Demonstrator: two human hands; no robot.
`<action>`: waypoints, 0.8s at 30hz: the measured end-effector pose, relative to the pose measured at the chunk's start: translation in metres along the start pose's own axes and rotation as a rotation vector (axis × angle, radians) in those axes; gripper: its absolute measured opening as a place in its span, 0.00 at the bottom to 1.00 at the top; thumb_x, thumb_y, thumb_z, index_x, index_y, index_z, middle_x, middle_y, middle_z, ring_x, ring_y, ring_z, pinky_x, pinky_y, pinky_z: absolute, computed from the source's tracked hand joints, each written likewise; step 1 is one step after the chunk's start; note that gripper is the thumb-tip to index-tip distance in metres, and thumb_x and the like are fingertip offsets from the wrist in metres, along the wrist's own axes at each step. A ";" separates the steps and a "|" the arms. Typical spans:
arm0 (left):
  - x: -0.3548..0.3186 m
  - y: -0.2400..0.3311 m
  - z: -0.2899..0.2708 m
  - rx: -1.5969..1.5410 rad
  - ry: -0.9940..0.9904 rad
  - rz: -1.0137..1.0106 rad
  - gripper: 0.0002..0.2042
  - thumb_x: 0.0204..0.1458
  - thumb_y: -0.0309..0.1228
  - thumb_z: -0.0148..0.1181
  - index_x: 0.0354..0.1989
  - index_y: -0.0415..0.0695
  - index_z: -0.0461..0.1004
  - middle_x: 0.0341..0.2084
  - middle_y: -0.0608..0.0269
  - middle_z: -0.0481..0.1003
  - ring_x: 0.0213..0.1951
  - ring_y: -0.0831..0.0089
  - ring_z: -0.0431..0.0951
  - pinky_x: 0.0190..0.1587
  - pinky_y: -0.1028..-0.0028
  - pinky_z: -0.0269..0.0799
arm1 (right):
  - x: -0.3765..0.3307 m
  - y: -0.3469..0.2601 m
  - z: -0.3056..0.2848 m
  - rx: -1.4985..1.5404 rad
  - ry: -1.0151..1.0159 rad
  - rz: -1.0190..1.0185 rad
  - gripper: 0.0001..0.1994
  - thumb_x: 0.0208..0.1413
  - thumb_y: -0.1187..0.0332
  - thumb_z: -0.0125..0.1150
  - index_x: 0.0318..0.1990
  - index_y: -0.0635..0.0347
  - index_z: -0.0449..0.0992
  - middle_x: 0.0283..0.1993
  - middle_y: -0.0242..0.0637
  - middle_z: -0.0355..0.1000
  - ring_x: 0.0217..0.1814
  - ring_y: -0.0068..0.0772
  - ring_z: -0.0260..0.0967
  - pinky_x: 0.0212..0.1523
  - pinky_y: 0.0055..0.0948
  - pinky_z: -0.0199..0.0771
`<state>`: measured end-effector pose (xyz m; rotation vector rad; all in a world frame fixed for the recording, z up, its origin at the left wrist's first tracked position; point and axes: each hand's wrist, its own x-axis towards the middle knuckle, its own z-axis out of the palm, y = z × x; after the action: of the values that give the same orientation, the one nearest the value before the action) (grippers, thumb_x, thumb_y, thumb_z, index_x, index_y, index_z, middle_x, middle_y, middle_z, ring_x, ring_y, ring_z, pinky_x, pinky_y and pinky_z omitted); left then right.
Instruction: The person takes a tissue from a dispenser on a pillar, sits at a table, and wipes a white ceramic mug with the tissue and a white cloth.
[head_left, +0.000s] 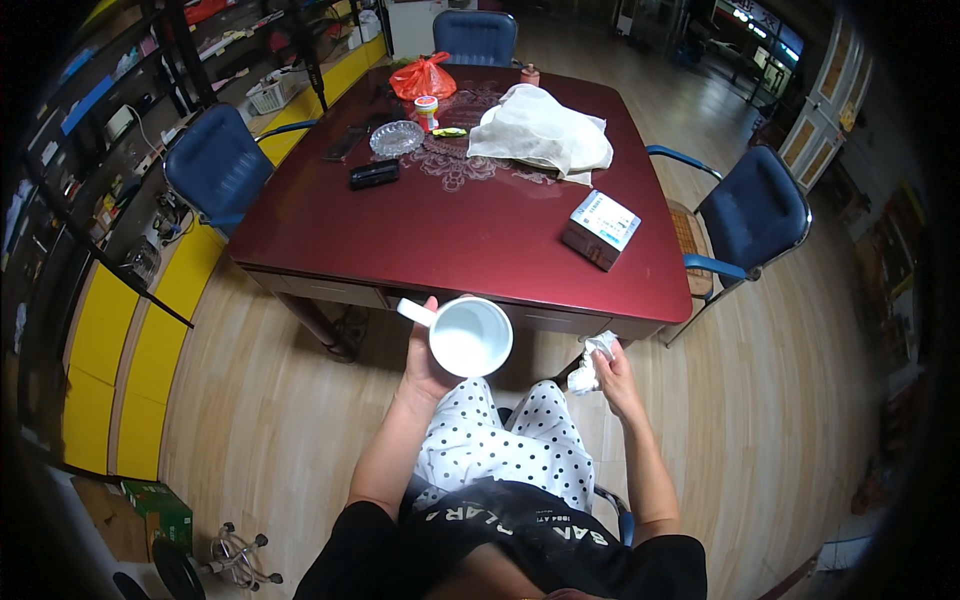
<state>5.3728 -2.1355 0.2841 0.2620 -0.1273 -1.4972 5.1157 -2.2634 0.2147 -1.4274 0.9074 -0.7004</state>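
A white mug (471, 337) is in my left hand (424, 368), held over my lap just off the near edge of the table. Its mouth faces me and its inside looks bare. The handle points left, and my fingers are partly hidden behind the mug. To the right, my right hand (616, 378) grips a crumpled white tissue (592, 364), apart from the mug and beside my knee.
On the dark red table (480, 240) stand a tissue box (601, 229), a white cloth (541, 131), a black case (374, 174), a glass ashtray (397, 138), a small jar (427, 112) and a red plastic bag (422, 77). Blue chairs (755, 211) surround it; shelves (120, 150) line the left.
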 end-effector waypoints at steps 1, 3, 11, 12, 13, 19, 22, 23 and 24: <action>0.001 -0.003 -0.002 0.080 -0.027 0.056 0.24 0.50 0.50 0.44 0.44 0.41 0.66 0.38 0.56 0.71 0.40 0.64 0.72 0.41 0.65 0.72 | -0.002 -0.001 0.003 0.038 0.023 -0.061 0.13 0.55 0.73 0.47 0.47 0.59 0.59 0.33 0.28 0.64 0.34 0.15 0.61 0.33 0.16 0.64; 0.004 -0.007 -0.002 0.097 -0.087 0.045 0.24 0.51 0.50 0.43 0.45 0.41 0.65 0.38 0.56 0.71 0.40 0.64 0.73 0.40 0.66 0.72 | -0.007 -0.011 0.007 0.121 0.075 -0.122 0.12 0.55 0.74 0.47 0.47 0.57 0.58 0.34 0.27 0.63 0.33 0.14 0.60 0.31 0.15 0.64; 0.008 -0.018 0.016 -0.322 -0.401 -0.348 0.29 0.50 0.55 0.39 0.50 0.41 0.58 0.43 0.41 0.66 0.46 0.45 0.67 0.44 0.48 0.66 | -0.037 -0.064 0.005 0.365 0.053 -0.153 0.13 0.53 0.74 0.51 0.46 0.60 0.63 0.37 0.27 0.64 0.35 0.15 0.61 0.36 0.16 0.62; 0.009 -0.019 0.014 -0.334 -0.406 -0.355 0.29 0.50 0.55 0.39 0.50 0.41 0.57 0.43 0.41 0.65 0.46 0.45 0.67 0.44 0.47 0.66 | -0.042 -0.069 0.007 0.380 0.044 -0.169 0.13 0.52 0.74 0.51 0.46 0.61 0.63 0.37 0.28 0.65 0.36 0.16 0.61 0.37 0.16 0.63; 0.016 -0.019 0.010 -0.371 -0.485 -0.417 0.30 0.47 0.52 0.49 0.51 0.42 0.57 0.50 0.41 0.56 0.53 0.45 0.56 0.49 0.45 0.60 | -0.046 -0.075 0.008 0.391 0.038 -0.191 0.13 0.52 0.74 0.51 0.46 0.62 0.63 0.38 0.28 0.65 0.37 0.17 0.62 0.37 0.17 0.63; 0.020 -0.049 -0.004 0.470 -0.018 0.158 0.21 0.50 0.48 0.45 0.43 0.42 0.64 0.36 0.62 0.69 0.40 0.72 0.70 0.42 0.72 0.68 | -0.068 -0.107 0.041 0.036 -0.048 -0.396 0.09 0.47 0.76 0.53 0.38 0.63 0.71 0.36 0.33 0.70 0.37 0.22 0.66 0.39 0.22 0.66; 0.021 -0.066 -0.014 0.845 -0.107 0.363 0.19 0.51 0.45 0.44 0.43 0.41 0.62 0.34 0.67 0.66 0.40 0.77 0.68 0.43 0.76 0.66 | -0.048 -0.074 0.060 -0.558 0.014 -0.441 0.11 0.42 0.74 0.58 0.37 0.63 0.72 0.34 0.44 0.71 0.37 0.37 0.71 0.37 0.27 0.69; 0.018 -0.072 -0.016 0.773 -0.047 0.297 0.19 0.51 0.43 0.47 0.42 0.40 0.63 0.34 0.66 0.66 0.39 0.78 0.68 0.42 0.79 0.65 | -0.043 -0.072 0.071 -0.468 -0.047 -0.407 0.13 0.41 0.73 0.58 0.38 0.63 0.72 0.35 0.48 0.70 0.38 0.41 0.70 0.37 0.28 0.69; 0.022 -0.079 -0.025 0.951 -0.041 0.304 0.19 0.50 0.44 0.50 0.42 0.40 0.63 0.33 0.66 0.66 0.37 0.79 0.67 0.40 0.81 0.64 | -0.039 -0.071 0.076 -0.378 -0.107 -0.374 0.14 0.40 0.73 0.59 0.38 0.63 0.71 0.36 0.51 0.69 0.40 0.46 0.69 0.37 0.29 0.69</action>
<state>5.3042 -2.1586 0.2385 0.9258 -0.8795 -1.0462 5.1692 -2.1939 0.2834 -1.9854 0.7181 -0.7430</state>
